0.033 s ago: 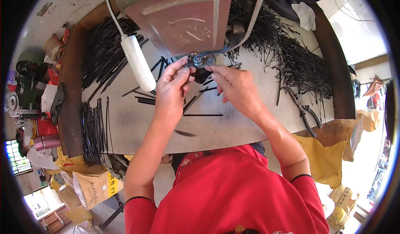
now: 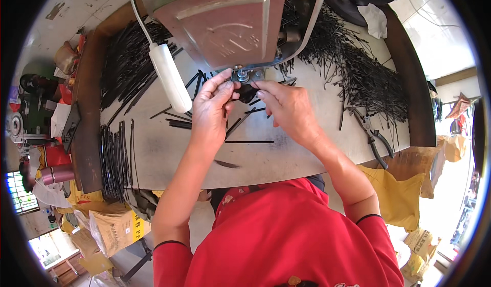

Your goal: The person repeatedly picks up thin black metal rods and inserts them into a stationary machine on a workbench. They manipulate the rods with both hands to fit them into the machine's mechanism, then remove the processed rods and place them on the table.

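Observation:
Both my hands work close together under the pinkish-brown housing of a machine [image 2: 225, 31], beside its small bolted metal fitting [image 2: 243, 75]. My left hand [image 2: 212, 100] is at the fitting's left side, thumb and fingers pinched together. On the right, my right hand [image 2: 289, 105] is closed too, thumb against forefinger, its tips by the fitting's right side. Whatever the fingertips grip is too small and too covered to make out. A dark piece [image 2: 247, 93] shows between the hands, just below the fitting. Several thin black strips [image 2: 249, 141] lie loose on the metal tabletop [image 2: 276, 161] around them.
A white tube-shaped lamp [image 2: 170, 80] hangs left of the machine. Bundles of black strips [image 2: 128, 64] lie at left, with another stack [image 2: 115, 159] nearer. A tangled black heap [image 2: 368, 77] covers the right side. Pliers [image 2: 373, 138] lie near the right edge; raised brown boards [image 2: 417, 97] border the table.

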Action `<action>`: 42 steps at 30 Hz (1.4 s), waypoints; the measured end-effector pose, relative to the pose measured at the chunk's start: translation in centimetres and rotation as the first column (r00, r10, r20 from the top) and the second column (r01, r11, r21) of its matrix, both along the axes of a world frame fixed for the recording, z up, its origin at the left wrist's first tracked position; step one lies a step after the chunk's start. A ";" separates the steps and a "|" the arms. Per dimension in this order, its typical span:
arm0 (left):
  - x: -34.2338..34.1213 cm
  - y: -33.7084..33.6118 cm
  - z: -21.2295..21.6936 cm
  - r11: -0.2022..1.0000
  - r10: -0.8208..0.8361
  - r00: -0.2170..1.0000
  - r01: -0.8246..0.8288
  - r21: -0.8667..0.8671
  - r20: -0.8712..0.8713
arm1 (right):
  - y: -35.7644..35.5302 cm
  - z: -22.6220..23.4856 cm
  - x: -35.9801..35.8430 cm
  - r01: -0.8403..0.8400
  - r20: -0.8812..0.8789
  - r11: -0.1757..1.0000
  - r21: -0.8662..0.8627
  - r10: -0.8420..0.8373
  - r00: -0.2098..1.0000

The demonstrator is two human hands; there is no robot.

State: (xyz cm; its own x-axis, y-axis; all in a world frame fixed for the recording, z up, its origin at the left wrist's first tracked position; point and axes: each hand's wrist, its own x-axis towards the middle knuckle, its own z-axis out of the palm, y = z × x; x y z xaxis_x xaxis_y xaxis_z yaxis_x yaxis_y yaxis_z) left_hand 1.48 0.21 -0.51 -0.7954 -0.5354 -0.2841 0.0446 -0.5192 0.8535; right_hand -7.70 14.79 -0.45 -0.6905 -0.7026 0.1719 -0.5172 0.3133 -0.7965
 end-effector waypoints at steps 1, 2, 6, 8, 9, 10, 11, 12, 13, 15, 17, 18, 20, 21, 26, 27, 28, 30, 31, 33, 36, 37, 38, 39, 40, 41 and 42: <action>-0.3 -0.1 -0.3 1.000 0.001 1.000 -0.001 0.010 -0.006 | -0.2 -0.2 0.2 0.036 -0.054 0.999 -0.029 -0.037 0.998; -0.3 -0.2 -0.5 1.000 0.002 1.000 -0.002 0.019 -0.008 | -0.4 -0.5 0.3 0.052 -0.137 0.999 -0.014 -0.054 0.989; -0.5 0.3 -0.1 0.998 0.010 1.000 -0.010 0.061 0.000 | -0.7 -0.8 0.7 0.111 -0.356 0.993 0.033 -0.092 0.930; -0.5 0.1 -0.3 0.996 0.008 1.000 -0.007 0.084 -0.009 | -0.8 -0.6 0.8 0.125 -0.397 0.991 0.047 -0.097 0.913; -0.5 0.0 -0.4 0.995 0.007 1.000 -0.005 0.096 -0.013 | -0.8 -0.5 0.8 0.129 -0.412 0.990 0.051 -0.097 0.906; -0.5 -0.1 -0.3 0.995 0.003 1.000 -0.002 0.105 -0.009 | -0.8 -0.4 0.8 0.132 -0.426 0.990 0.054 -0.097 0.900; -0.5 -0.2 -0.2 0.994 0.001 1.000 0.000 0.113 -0.006 | -0.8 -0.3 0.8 0.130 -0.431 0.990 0.058 -0.093 0.898; -0.5 -0.3 -0.1 0.993 -0.001 1.000 0.001 0.121 -0.002 | -0.8 -0.3 0.8 0.128 -0.436 0.990 0.062 -0.089 0.896; -0.5 -0.4 -0.1 0.992 -0.006 1.000 0.006 0.124 -0.004 | -0.8 -0.2 0.8 0.126 -0.440 0.990 0.065 -0.085 0.894; -0.4 -0.6 -0.1 0.991 -0.015 1.000 0.016 0.132 -0.009 | -0.9 -0.1 0.9 0.124 -0.442 0.988 0.087 -0.073 0.894; -0.4 -0.7 0.0 0.991 -0.032 0.999 0.033 0.128 -0.011 | -0.9 -0.1 1.0 0.129 -0.436 0.987 0.094 -0.076 0.897; -0.4 -0.8 0.0 0.991 -0.041 0.999 0.042 0.126 -0.011 | -1.0 -0.1 1.0 0.136 -0.430 0.987 0.090 -0.084 0.899; -0.4 -0.9 0.1 0.991 -0.062 0.998 0.061 0.116 -0.001 | -1.0 -0.1 1.1 0.142 -0.427 0.986 0.088 -0.091 0.899; -0.4 -1.0 0.1 0.991 -0.072 0.997 0.071 0.111 0.004 | -1.0 -0.1 1.1 0.142 -0.430 0.986 0.091 -0.090 0.898; -0.3 -0.9 0.5 0.993 -0.074 0.997 0.073 0.090 0.015 | -1.0 -0.1 1.0 0.110 -0.445 0.991 0.075 -0.065 0.893; -0.3 -0.9 0.5 0.994 -0.074 0.997 0.072 0.085 0.015 | -1.0 0.0 1.0 0.109 -0.445 0.991 0.075 -0.065 0.893; -0.3 -0.9 0.5 0.994 -0.073 0.997 0.071 0.084 0.021 | -1.0 0.0 1.0 0.108 -0.445 0.991 0.075 -0.064 0.893; -0.2 -0.8 0.3 0.994 -0.071 0.997 0.068 0.082 0.032 | -1.0 0.1 1.1 0.109 -0.441 0.990 0.084 -0.061 0.895; -0.2 -0.8 0.3 0.995 -0.065 0.997 0.063 0.073 0.031 | -1.0 0.1 1.1 0.109 -0.440 0.990 0.089 -0.059 0.896; -0.3 -0.7 0.2 0.997 -0.054 0.998 0.053 0.054 0.029 | -1.0 0.0 1.1 0.117 -0.446 0.989 0.091 -0.065 0.892; -0.5 -0.5 0.4 0.998 -0.034 0.999 0.033 0.058 0.020 | -1.2 0.2 1.2 0.132 -0.444 0.985 0.113 -0.069 0.893; -0.5 -0.4 0.3 0.997 -0.030 0.999 0.029 0.065 0.027 | -1.3 0.3 1.2 0.138 -0.441 0.983 0.124 -0.070 0.895; -0.4 -0.3 0.2 0.997 -0.024 0.999 0.022 0.069 0.032 | -1.4 0.1 1.2 0.141 -0.438 0.985 0.104 -0.082 0.895; -0.4 -0.3 0.2 0.997 -0.018 0.999 0.015 0.073 0.037 | -1.4 -0.4 1.3 0.145 -0.434 0.986 0.083 -0.095 0.896; -0.3 -0.3 0.2 1.000 -0.029 0.998 0.029 -0.004 0.053 | -1.4 -0.6 1.4 0.148 -0.429 0.987 0.063 -0.107 0.897; -0.3 -0.4 0.2 0.996 -0.038 0.997 0.044 -0.077 0.073 | -1.5 -0.2 1.4 0.141 -0.417 0.984 0.110 -0.083 0.905; -0.2 -0.3 0.4 0.987 -0.047 0.994 0.061 -0.149 0.094 | -1.6 0.5 1.4 0.132 -0.403 0.979 0.156 -0.059 0.913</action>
State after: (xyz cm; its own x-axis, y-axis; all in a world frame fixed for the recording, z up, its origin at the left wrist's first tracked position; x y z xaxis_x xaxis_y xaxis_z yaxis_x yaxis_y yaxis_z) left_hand 1.25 -0.09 -0.14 -0.7990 -0.5348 -0.2749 -0.0607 -0.3831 0.9217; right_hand -6.33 13.23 0.07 -0.6573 -0.6805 0.3240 -0.7378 0.4932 -0.4609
